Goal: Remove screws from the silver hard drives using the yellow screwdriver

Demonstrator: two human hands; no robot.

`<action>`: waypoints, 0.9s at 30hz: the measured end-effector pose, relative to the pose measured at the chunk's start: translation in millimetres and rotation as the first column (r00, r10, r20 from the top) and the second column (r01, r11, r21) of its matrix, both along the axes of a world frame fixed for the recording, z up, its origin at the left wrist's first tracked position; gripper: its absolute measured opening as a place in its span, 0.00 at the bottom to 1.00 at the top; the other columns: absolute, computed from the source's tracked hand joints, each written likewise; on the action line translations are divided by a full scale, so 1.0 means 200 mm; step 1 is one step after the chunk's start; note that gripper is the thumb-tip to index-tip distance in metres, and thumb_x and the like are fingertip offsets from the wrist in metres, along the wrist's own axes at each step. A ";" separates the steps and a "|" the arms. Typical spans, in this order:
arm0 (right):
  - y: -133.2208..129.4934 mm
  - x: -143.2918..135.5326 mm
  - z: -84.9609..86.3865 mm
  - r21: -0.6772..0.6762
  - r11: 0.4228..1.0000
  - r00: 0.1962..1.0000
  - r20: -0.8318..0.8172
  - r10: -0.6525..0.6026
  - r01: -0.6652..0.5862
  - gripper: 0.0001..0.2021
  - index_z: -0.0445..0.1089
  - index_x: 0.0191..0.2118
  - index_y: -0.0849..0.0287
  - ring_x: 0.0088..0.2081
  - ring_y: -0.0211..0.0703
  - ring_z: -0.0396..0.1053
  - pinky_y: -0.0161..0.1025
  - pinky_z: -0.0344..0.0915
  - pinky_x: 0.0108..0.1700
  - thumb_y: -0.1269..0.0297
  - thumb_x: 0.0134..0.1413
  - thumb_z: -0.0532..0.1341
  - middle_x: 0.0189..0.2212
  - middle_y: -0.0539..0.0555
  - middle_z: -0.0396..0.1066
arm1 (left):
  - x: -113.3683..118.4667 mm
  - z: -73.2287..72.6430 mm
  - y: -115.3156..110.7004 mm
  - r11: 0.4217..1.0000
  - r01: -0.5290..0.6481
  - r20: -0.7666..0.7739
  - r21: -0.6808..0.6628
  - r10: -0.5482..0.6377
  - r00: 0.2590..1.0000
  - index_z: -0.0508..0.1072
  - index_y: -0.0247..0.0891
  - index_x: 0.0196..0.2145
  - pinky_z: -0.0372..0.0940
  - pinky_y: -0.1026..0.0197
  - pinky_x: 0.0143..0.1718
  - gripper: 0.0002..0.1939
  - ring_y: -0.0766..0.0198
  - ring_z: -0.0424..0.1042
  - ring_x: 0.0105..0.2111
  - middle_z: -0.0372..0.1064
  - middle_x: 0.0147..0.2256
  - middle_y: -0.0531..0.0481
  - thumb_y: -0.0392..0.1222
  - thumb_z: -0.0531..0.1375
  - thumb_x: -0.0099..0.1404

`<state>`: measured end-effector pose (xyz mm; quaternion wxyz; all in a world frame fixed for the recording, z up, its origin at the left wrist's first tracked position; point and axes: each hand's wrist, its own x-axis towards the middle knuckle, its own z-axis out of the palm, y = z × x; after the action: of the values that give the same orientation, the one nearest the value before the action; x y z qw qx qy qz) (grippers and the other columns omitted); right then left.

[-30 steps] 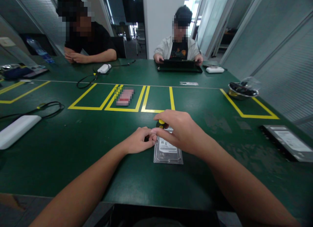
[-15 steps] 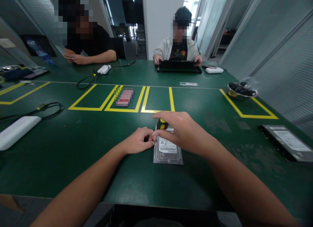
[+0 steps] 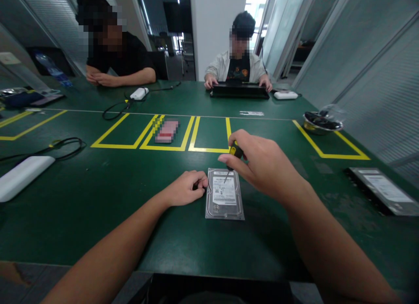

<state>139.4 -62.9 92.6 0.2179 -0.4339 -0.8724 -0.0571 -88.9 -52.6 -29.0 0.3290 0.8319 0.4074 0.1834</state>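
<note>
A silver hard drive point(image 3: 224, 210) with a white label lies flat on the green table in front of me. My left hand point(image 3: 187, 188) rests at its left edge, fingers curled in and thumb and fingertips against its side. Whether anything small is inside those fingers is hidden. Above the drive's upper right part, my right hand point(image 3: 258, 164) grips the black and yellow handle of a screwdriver point(image 3: 235, 151) between thumb and fingers. The thin shaft slants down and left over the label; I cannot tell whether its tip touches.
A second hard drive point(image 3: 382, 188) lies at right, below a metal bowl point(image 3: 319, 125) of dark items. White power strips point(image 3: 26, 177) and cables lie at left. Yellow tape marks rectangles, one with a pink object point(image 3: 166, 131). Two people point(image 3: 121, 62) sit opposite, one holding a black panel point(image 3: 240, 90).
My right hand has moved right and away from the left hand with the screwdriver, uncovering the drive's label and the shaft. My left hand has stayed nearly in place.
</note>
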 end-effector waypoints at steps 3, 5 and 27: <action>-0.01 0.01 0.01 0.084 0.994 0.996 0.036 -0.078 0.075 0.18 0.65 0.40 0.61 0.30 0.43 0.67 0.37 0.51 0.31 0.47 0.64 0.55 0.29 0.53 0.71 | 0.00 -0.01 0.00 1.000 0.002 -0.008 0.019 -0.002 1.000 0.67 0.37 0.33 0.58 0.62 0.33 0.06 0.66 0.64 0.28 0.65 0.28 0.55 0.31 0.56 0.57; -0.02 0.01 0.02 0.135 0.984 0.988 0.084 -0.131 0.118 0.18 0.65 0.40 0.60 0.29 0.44 0.67 0.38 0.50 0.30 0.48 0.64 0.55 0.29 0.54 0.71 | 0.00 -0.01 0.00 0.999 0.002 -0.016 0.033 -0.001 1.000 0.67 0.37 0.33 0.58 0.63 0.33 0.06 0.67 0.64 0.28 0.65 0.28 0.55 0.30 0.56 0.56; -0.08 0.15 -0.02 0.062 0.948 0.900 0.299 -0.317 0.314 0.12 0.66 0.46 0.56 0.34 0.47 0.71 0.38 0.50 0.28 0.54 0.65 0.55 0.37 0.55 0.71 | 0.00 -0.01 0.00 0.998 0.002 -0.060 0.065 0.002 0.998 0.68 0.37 0.33 0.57 0.63 0.32 0.07 0.66 0.64 0.28 0.66 0.27 0.54 0.30 0.55 0.57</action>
<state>169.4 -78.6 89.2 0.0710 -0.5540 -0.8133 -0.1631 -89.4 -52.9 -30.4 0.2894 0.8474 0.4108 0.1715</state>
